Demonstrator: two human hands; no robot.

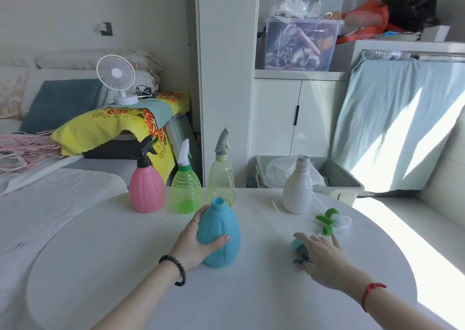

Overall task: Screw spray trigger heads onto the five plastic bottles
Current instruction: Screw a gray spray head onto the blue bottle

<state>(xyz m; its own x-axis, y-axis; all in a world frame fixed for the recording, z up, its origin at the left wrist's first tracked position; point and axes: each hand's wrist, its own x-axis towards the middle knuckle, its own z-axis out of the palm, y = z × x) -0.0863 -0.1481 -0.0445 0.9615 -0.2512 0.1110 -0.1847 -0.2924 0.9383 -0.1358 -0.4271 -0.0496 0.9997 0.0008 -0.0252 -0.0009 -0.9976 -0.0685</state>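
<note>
Steadying the blue bottle [221, 231] with my left grip [198, 239] wrapped around it, my open right grip [320, 251] hovered over the trigger head [300, 250] lying just right of it.

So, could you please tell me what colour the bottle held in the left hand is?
Light blue: the bottle in the left hand, seen in the head view.

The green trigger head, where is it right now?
In the head view, the green trigger head lies loose on the white table, right of centre, just in front of the uncapped white bottle and beyond the right hand.
</note>
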